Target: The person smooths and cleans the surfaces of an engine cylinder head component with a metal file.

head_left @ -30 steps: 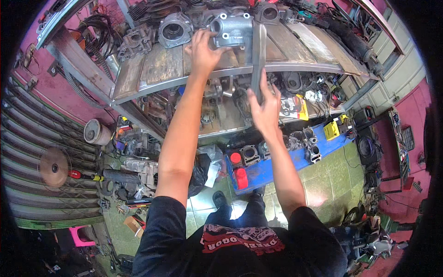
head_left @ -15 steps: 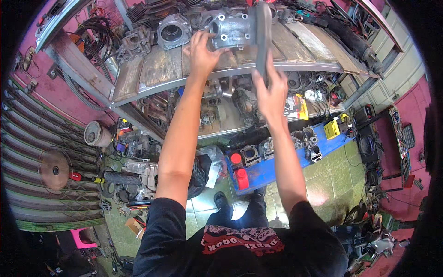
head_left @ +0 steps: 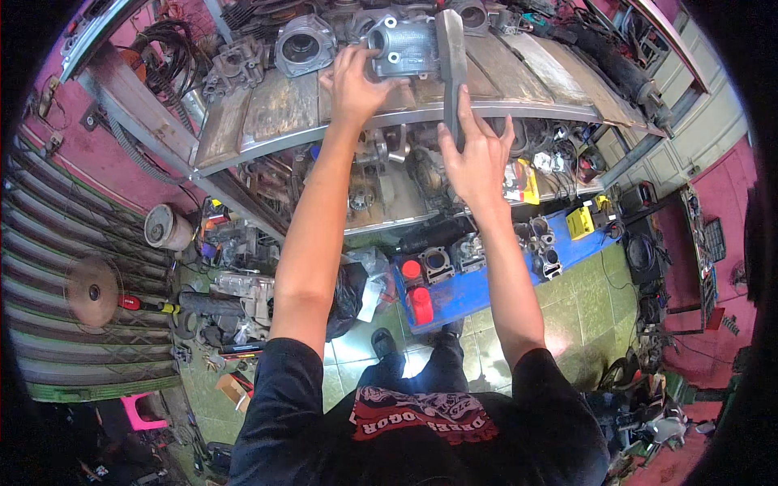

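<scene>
The engine casing point(head_left: 403, 50) was dull grey cast metal, matt and slightly grainy. The flat bar point(head_left: 451, 61) looked like smooth, dark steel. The shelf boards point(head_left: 267, 109) were worn, stained wood (framed in scuffed metal). The floor tiles point(head_left: 567, 300) shone glossy.

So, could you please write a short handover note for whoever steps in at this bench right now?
Left hand: gripping the near side of the grey metal engine casing on the upper shelf.
Right hand: wrapped around the lower end of the long flat metal bar, which stands against the casing's right side.
Done: casing sits on the shelf top, steadied, with the bar in contact with it.
Left: whether the bar is prying or only resting cannot be told; both hands are needed to keep the casing and bar in place.
</scene>
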Action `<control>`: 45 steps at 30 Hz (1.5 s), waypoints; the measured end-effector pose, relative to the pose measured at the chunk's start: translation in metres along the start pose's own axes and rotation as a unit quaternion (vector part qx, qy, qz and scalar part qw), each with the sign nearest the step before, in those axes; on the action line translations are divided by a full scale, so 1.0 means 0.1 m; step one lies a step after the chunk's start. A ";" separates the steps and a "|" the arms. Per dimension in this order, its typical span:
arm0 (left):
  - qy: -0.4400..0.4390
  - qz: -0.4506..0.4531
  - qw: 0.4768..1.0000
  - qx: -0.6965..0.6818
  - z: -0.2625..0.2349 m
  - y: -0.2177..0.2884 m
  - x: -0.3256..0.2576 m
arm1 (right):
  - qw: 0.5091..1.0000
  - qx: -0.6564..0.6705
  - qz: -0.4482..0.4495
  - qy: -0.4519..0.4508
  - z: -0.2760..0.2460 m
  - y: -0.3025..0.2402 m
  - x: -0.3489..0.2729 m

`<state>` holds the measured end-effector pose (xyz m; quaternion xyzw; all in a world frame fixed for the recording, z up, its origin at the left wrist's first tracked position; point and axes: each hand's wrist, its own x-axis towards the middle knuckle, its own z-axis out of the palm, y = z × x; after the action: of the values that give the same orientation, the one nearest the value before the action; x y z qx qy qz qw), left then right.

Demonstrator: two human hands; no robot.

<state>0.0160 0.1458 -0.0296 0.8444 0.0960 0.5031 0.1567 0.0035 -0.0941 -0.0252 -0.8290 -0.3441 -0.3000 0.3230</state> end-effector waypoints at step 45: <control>0.044 -0.097 0.994 0.028 -0.02 0.33 -0.05 | 0.999 0.036 -0.023 -0.025 0.02 0.06 -0.52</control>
<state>0.0119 0.1138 -0.0211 0.8123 0.1981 0.5193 0.1768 -0.0213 -0.1158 -0.0655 -0.8159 -0.3818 -0.2743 0.3365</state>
